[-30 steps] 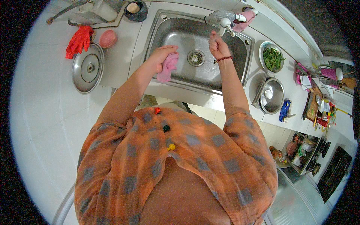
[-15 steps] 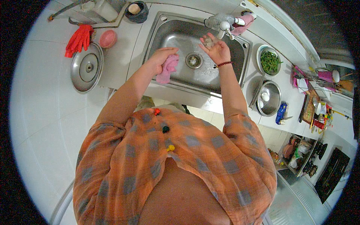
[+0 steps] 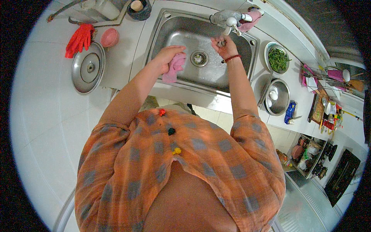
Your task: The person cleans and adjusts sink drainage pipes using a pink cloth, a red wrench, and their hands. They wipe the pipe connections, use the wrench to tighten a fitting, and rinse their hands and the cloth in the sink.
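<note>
Pink cloth stays gripped by left hand; right hand, fingers loosely open, has risen under tap.

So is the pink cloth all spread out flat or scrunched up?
Scrunched up. The left hand grips the pink cloth in a bunch over the sink, with its loose end hanging down in folds.

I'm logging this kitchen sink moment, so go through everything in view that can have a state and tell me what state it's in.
left hand: closed around the pink cloth, over the sink
pink cloth: bunched, hanging from the grip
right hand: raised under the tap spout, holding nothing
tap: running or not, cannot tell
steel sink: drain unplugged, no dishes inside
pot lid: lying flat on the counter
red gloves: lying unworn on the counter
bowl of green vegetables: filled
steel pot: uncovered
</note>
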